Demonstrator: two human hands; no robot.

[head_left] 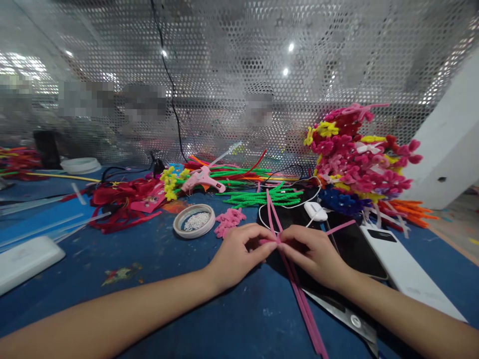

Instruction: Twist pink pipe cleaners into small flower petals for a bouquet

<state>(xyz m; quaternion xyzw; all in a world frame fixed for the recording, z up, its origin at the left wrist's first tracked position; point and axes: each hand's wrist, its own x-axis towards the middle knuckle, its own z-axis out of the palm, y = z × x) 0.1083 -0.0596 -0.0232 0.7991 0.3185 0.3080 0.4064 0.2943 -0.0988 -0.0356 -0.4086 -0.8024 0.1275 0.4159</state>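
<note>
Several long pink pipe cleaners [301,294] cross where my hands meet above the blue table. My left hand [245,249] pinches them at the crossing from the left, thumb and forefinger together. From the right, my right hand [316,252] pinches the same spot, its fingertips nearly touching the left ones. Two ends stand up past the fingers, the long ends run down toward me, and another end pokes out to the right. Just left of my hands lies a heap of short curled pink pieces [229,221], beside a round white dish [181,232] of silvery beads.
A pink glue gun [204,180] lies behind the dish, near green pipe cleaners [258,197]. Fuzzy flowers [362,159] pile up at the back right. Scissors [348,316], a phone [359,247], a white power bank [411,271] and an earbud case [315,211] lie on the right.
</note>
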